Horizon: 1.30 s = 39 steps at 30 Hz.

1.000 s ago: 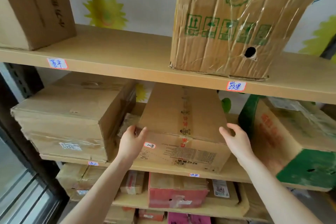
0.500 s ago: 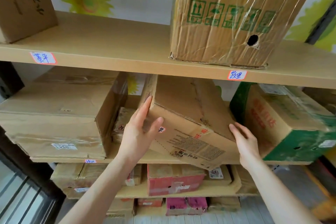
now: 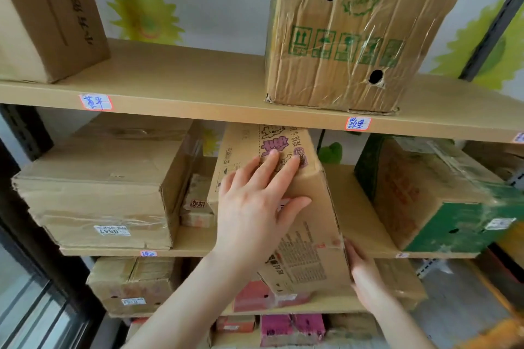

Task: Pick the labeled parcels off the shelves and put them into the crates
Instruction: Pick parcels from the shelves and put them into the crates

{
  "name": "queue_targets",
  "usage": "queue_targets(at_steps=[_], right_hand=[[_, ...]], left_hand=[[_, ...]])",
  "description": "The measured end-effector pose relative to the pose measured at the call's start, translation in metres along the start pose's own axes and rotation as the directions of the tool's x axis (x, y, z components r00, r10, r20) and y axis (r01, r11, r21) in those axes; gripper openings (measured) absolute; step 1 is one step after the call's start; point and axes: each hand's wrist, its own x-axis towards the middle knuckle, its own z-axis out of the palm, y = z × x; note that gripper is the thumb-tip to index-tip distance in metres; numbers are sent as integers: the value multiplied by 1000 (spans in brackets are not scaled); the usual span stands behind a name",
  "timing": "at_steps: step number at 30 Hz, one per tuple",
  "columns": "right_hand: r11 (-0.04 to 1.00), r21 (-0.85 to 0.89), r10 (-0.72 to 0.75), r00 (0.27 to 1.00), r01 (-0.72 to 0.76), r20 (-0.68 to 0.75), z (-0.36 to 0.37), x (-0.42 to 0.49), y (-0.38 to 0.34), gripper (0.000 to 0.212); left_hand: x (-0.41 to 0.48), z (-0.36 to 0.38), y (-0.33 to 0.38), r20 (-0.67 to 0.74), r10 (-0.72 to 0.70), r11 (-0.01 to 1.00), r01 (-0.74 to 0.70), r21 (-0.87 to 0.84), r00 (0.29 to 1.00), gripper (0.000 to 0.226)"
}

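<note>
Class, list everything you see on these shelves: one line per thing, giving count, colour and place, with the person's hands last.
tilted parcel: one, brown, middle shelf centre, tipped forward over the edge
tall carton: one, brown with green print, top shelf right
plain box: one, brown, top shelf left
wide cartons: two stacked, it seems, brown, middle shelf left
green carton: one, green and brown, middle shelf right
small parcels: a few, brown, between the wide cartons and the tilted parcel
shelf tags: several, white with red rims, shelf edges
pink boxes: two, lower shelves
left hand: one, flat on the tilted parcel's top face
right hand: one, against its lower right side
</note>
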Motion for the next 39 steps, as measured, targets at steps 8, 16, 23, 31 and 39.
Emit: queue_targets(at_steps=[8, 16, 23, 31, 39], right_hand=[[887, 18, -451, 859, 461, 243, -6, -52, -149, 25], [939, 130, -344, 880, 318, 327, -19, -59, -140, 21], [940, 243, -310, 892, 237, 329, -51, -79, -121, 21], [932, 353, -184, 949, 85, 256, -112, -75, -101, 32], [965, 87, -259, 950, 247, 173, -143, -54, -111, 32]], left_hand=[[9, -1, 15, -19, -311, 935, 302, -185, 950, 59], [2, -2, 45, 235, -502, 676, 547, -494, 832, 48], [-16, -18, 89, 109, -409, 723, 395, -567, 906, 19], [-28, -4, 140, 203, -181, 744, 269, -612, 962, 64], [-38, 58, 91, 322, -412, 730, 521, -443, 852, 42]])
